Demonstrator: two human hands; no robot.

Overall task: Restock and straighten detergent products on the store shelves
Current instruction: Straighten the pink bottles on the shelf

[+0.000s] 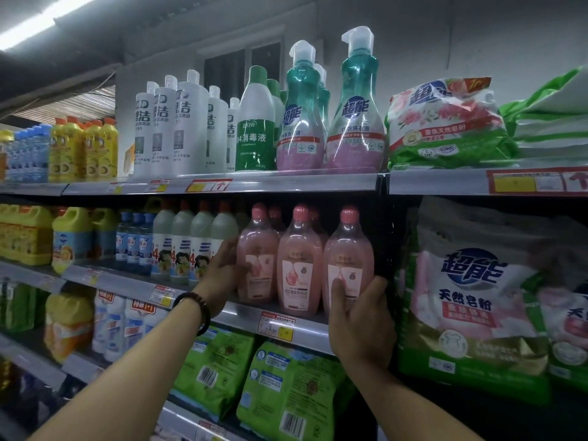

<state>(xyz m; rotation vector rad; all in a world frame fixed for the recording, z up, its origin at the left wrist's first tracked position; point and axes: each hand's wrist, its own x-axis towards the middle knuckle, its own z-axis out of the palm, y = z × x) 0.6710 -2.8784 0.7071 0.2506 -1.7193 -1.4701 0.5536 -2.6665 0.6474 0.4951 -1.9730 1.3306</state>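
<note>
Three pink detergent bottles with pink caps stand in a front row on the middle shelf (241,319), with more pink bottles behind them. My left hand (222,278) grips the left pink bottle (257,249) from its left side, thumb across the label. My right hand (359,319) holds the right pink bottle (348,256) low down, thumb on its front label and fingers round its right side. Between them, the middle pink bottle (297,259) stands untouched. All three are upright.
Teal pump bottles (353,116), a green disinfectant bottle (256,128) and white bottles (178,128) line the top shelf. Large powder bags (467,300) fill the bay to the right. White bleach bottles (181,249) stand left of the pink ones. Green bags (286,386) lie on the shelf below.
</note>
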